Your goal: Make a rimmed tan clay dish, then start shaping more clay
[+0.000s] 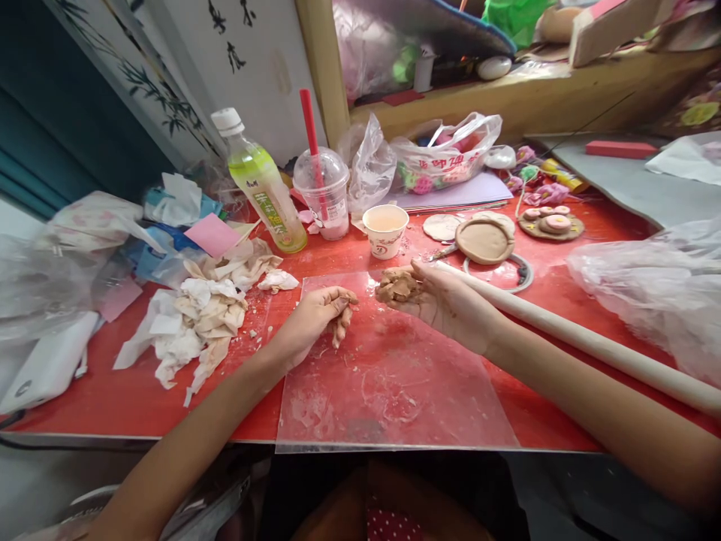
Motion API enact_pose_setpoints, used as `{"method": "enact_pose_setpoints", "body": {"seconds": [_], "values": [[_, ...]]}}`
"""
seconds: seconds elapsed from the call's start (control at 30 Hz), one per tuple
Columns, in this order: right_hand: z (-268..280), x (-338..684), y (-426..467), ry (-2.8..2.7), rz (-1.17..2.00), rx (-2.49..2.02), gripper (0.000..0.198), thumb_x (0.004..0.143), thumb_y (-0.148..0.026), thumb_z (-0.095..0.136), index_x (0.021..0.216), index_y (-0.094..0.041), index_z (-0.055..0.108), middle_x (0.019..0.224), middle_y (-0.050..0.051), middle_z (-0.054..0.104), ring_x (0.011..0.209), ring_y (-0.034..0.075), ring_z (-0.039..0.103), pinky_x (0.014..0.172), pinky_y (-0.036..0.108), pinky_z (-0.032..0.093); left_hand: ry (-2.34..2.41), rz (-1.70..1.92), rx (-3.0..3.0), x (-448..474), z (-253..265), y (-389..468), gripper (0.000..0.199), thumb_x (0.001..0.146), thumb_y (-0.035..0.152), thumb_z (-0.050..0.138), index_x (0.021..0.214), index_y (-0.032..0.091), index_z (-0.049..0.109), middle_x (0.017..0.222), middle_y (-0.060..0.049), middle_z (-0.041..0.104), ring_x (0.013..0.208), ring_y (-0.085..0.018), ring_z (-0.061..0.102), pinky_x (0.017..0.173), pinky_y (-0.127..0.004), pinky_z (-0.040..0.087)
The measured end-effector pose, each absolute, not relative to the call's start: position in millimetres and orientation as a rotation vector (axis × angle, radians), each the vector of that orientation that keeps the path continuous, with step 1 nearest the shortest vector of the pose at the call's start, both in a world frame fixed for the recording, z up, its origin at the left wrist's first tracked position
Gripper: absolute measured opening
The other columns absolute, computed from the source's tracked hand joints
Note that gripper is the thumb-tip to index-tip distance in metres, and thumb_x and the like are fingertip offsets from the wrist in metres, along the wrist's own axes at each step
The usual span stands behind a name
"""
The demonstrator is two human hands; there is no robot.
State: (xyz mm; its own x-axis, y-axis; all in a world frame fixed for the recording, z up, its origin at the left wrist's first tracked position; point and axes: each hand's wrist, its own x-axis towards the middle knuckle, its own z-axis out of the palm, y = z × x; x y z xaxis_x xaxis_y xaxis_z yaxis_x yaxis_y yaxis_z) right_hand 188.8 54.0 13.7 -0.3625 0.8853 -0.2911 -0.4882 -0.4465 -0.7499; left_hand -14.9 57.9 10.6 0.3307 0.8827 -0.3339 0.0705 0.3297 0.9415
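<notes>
My right hand [456,304] is cupped around a lumpy piece of brown clay [397,286], held above a clear plastic sheet [388,398]. To its left, my left hand [318,319] hovers over the sheet's upper left part. Its thumb presses against curled fingers smeared with clay; whatever is between them is too small to make out. A paper cup [386,229] of cloudy liquid stands just behind the hands. Right of the cup lies a round, shallow clay dish [484,240] with a raised rim. Smears and crumbs mark the sheet.
A long pale rod [568,328] slants under my right forearm. Crumpled tissues [208,315], a green drink bottle [264,188] and a plastic cup with red straw [324,191] stand left. A decorated clay disc [550,223] and plastic bags [659,278] lie right.
</notes>
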Motion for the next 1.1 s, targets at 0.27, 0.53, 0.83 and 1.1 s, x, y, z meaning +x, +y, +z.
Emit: {"method": "enact_pose_setpoints", "body": {"seconds": [0.27,0.53,0.83,1.1], "values": [[13.9,187.7,53.2,-0.697,1.914,-0.884,0.035,0.095,-0.03,0.04,0.084,-0.015,0.069,0.089,0.007,0.072,0.082,0.014,0.067,0.09,0.031,0.05,1.046,0.593,1.112,-12.6,15.3,49.1,0.031,0.078,0.042,0.064,0.075,0.016,0.047,0.052,0.005,0.055,0.033,-0.005,0.045,0.029,-0.013,0.033],[13.4,185.3,51.6,-0.711,1.916,-0.884,0.031,0.094,-0.03,0.043,0.083,-0.017,0.069,0.087,0.006,0.071,0.082,0.015,0.066,0.09,0.032,0.051,1.089,0.587,1.088,-13.1,11.3,49.4,0.024,0.082,0.035,0.058,0.072,0.017,0.046,0.047,0.006,0.053,0.029,-0.004,0.04,0.027,-0.013,0.029],[9.8,186.1,52.5,-0.664,1.986,-0.823,0.034,0.094,-0.033,0.039,0.087,-0.015,0.068,0.091,0.007,0.07,0.086,0.015,0.066,0.092,0.031,0.049,1.055,0.808,1.248,-15.7,12.9,53.7,0.022,0.086,0.033,0.053,0.072,0.016,0.05,0.055,0.003,0.055,0.041,-0.006,0.048,0.04,-0.017,0.039],[11.6,179.0,44.5,-0.661,2.102,-0.757,0.029,0.093,-0.037,0.041,0.09,-0.019,0.064,0.094,0.005,0.069,0.092,0.016,0.065,0.09,0.032,0.049,1.027,0.85,2.25,-19.8,14.5,48.5,0.048,0.088,0.038,0.055,0.133,0.026,0.045,0.123,-0.007,0.053,0.11,-0.019,0.048,0.098,-0.034,0.038]]}}
